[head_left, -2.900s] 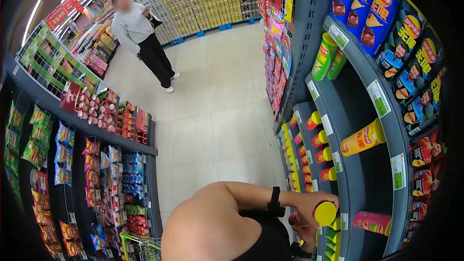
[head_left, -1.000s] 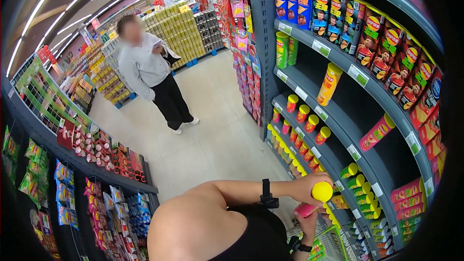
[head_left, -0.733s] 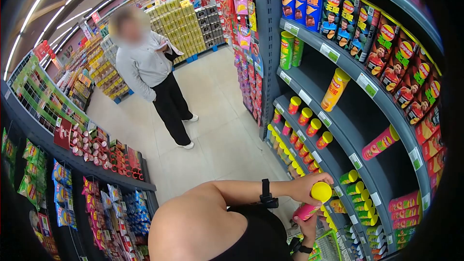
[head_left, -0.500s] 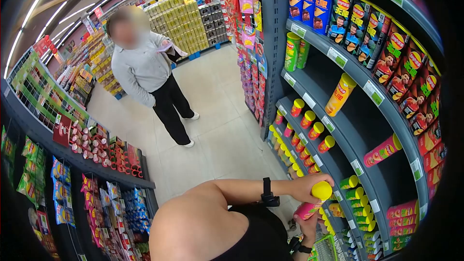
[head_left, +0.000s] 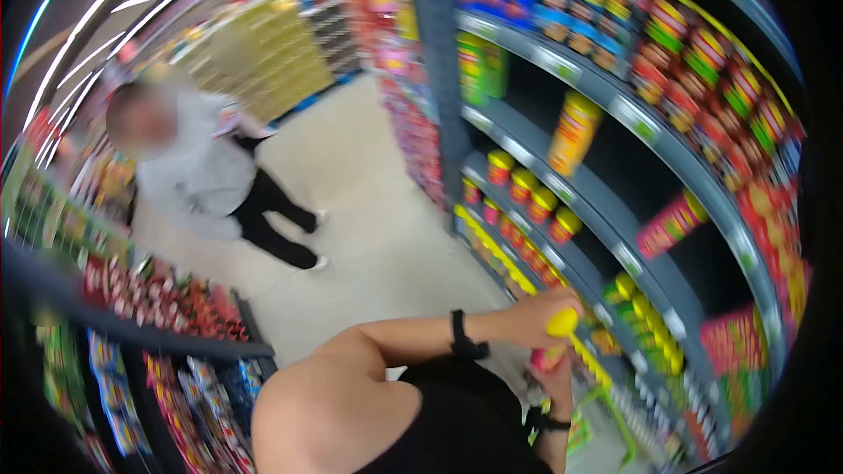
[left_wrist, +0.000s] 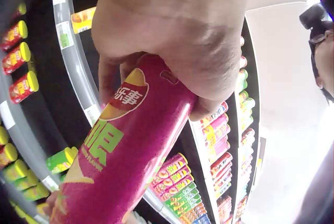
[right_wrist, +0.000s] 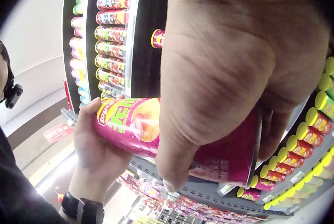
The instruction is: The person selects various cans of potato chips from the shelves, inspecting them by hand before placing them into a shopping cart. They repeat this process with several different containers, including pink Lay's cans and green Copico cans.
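Note:
Both hands hold one can of potato chips, magenta with a yellow lid (head_left: 562, 322). My left hand (head_left: 527, 318) grips the lid end. In the left wrist view that hand (left_wrist: 172, 41) covers the top, and the front label of the can (left_wrist: 130, 140) shows below it. My right hand (head_left: 555, 379) is around the bottom end. From the right wrist, the can (right_wrist: 130, 125) lies tilted sideways between the left hand (right_wrist: 102, 135) and the right hand (right_wrist: 219, 72), whose palm hides part of the body. The can is in front of the shelves.
Curved shelves (head_left: 527, 151) on the right bear many chip cans, among them a yellow can (head_left: 575, 133) and a pink can (head_left: 672, 224) lying tilted in view. A green-edged shopping cart (head_left: 625, 430) stands below the hands. A person (head_left: 206, 167) stands in the aisle; bagged snacks (head_left: 110, 377) hang left.
The head view has swung and blurred, so shelves and the standing person sit further left. The can has turned: less of its body shows from above. Both hands keep their hold.

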`<state>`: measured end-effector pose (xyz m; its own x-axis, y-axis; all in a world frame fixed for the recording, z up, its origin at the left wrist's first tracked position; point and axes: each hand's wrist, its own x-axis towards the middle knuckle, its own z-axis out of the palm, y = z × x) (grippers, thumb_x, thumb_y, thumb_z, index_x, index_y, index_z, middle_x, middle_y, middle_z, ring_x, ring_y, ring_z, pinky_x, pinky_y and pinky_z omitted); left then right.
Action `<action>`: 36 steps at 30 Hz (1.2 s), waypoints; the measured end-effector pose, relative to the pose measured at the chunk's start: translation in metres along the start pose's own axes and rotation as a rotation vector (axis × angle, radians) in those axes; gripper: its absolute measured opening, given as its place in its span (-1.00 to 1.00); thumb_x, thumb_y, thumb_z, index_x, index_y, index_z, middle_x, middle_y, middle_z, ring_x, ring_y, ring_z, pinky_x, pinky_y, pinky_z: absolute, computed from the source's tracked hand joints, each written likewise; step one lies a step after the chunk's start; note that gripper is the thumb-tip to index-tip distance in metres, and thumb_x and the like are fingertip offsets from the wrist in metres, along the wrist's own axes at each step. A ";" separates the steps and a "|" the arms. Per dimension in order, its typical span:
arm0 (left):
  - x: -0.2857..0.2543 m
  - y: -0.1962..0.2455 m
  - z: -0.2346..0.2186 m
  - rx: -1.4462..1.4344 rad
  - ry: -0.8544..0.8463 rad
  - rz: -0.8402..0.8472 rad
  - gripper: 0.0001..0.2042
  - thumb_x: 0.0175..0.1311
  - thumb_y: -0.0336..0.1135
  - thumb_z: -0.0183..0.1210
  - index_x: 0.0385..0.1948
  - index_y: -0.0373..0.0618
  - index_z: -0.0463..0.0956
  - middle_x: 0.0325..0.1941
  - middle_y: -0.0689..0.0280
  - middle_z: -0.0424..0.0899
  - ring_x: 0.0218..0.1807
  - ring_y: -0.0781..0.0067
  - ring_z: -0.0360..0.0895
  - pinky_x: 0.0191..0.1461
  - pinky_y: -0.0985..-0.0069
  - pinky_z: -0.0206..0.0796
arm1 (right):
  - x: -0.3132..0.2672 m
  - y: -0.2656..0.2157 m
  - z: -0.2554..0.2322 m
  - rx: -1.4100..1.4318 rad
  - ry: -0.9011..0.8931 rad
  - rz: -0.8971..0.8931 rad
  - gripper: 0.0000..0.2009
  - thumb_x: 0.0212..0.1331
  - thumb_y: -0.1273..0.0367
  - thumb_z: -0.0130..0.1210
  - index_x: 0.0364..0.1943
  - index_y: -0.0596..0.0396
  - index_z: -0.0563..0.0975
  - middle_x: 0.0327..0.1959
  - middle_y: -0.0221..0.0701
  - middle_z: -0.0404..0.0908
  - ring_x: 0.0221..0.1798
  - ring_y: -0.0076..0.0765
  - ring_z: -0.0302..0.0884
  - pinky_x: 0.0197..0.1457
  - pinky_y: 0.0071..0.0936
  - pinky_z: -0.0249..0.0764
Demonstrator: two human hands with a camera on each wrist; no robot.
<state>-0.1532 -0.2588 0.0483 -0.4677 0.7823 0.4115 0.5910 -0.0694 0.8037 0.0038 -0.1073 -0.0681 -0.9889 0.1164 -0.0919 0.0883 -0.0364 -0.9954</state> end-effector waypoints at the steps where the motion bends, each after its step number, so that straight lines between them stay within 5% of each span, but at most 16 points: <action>1: 0.000 0.000 0.005 -0.039 -0.004 -0.003 -0.59 0.05 -0.27 0.38 -0.06 -0.10 0.46 -0.05 0.14 0.51 0.07 0.00 0.50 0.09 0.21 0.38 | -0.002 0.008 -0.009 -0.035 -0.025 -0.019 -0.25 -0.17 0.51 0.50 0.22 0.12 0.36 0.17 -0.38 0.51 0.19 -0.41 0.49 0.31 -0.37 0.43; 8: 0.008 0.011 0.031 -0.146 -0.139 -0.020 -0.57 0.03 -0.35 0.38 -0.03 -0.14 0.48 -0.04 0.11 0.55 0.03 0.08 0.53 0.15 0.27 0.36 | -0.056 -0.016 -0.023 -0.160 0.048 0.050 -0.29 -0.10 0.23 0.55 0.17 0.13 0.45 -0.03 -0.33 0.62 0.02 -0.44 0.54 0.17 -0.39 0.47; 13: 0.010 0.027 0.057 -0.212 -0.327 0.019 -0.56 0.03 -0.42 0.35 0.01 -0.16 0.47 -0.01 0.19 0.54 0.07 0.22 0.51 0.20 0.32 0.32 | -0.109 -0.005 -0.037 0.061 -0.010 0.095 -0.24 -0.08 0.24 0.54 0.25 0.14 0.42 0.08 -0.39 0.60 0.10 -0.47 0.50 0.23 -0.37 0.44; 18: 0.012 0.030 0.098 -0.465 -0.335 -0.032 -0.52 0.14 -0.43 0.33 0.12 -0.16 0.39 0.10 0.24 0.54 0.17 0.41 0.47 0.28 0.42 0.32 | -0.149 0.009 -0.042 0.256 0.042 -0.048 -0.22 0.09 0.20 0.43 0.37 0.18 0.32 0.18 -0.37 0.54 0.22 -0.48 0.45 0.30 -0.40 0.39; 21: 0.012 0.038 0.127 -0.509 -0.189 -0.124 -0.49 0.22 -0.47 0.31 0.19 -0.16 0.31 0.18 0.23 0.52 0.20 0.41 0.49 0.28 0.40 0.35 | -0.160 0.002 -0.040 0.206 0.187 -0.077 -0.25 0.13 0.19 0.40 0.36 0.17 0.31 0.18 -0.34 0.54 0.20 -0.44 0.47 0.29 -0.38 0.40; 24: 0.006 0.040 0.146 -0.687 -0.196 -0.356 -0.47 0.32 -0.45 0.26 0.26 -0.15 0.21 0.20 0.19 0.49 0.23 0.40 0.48 0.31 0.41 0.35 | -0.163 0.014 -0.034 0.243 0.312 -0.064 -0.29 0.17 0.19 0.38 0.34 0.18 0.31 0.18 -0.32 0.53 0.20 -0.42 0.48 0.29 -0.38 0.41; 36: 0.006 0.040 0.154 -0.686 -0.262 -0.312 -0.52 0.41 -0.43 0.17 0.30 -0.12 0.19 0.22 0.17 0.46 0.23 0.42 0.47 0.29 0.44 0.36 | -0.172 0.015 -0.026 0.273 0.355 -0.075 -0.30 0.19 0.22 0.36 0.34 0.18 0.28 0.19 -0.33 0.51 0.22 -0.45 0.46 0.30 -0.39 0.39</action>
<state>-0.0314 -0.1611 0.0164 -0.3244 0.9427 0.0783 -0.1177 -0.1224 0.9855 0.1781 -0.1016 -0.0683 -0.8852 0.4598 -0.0706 -0.0637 -0.2702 -0.9607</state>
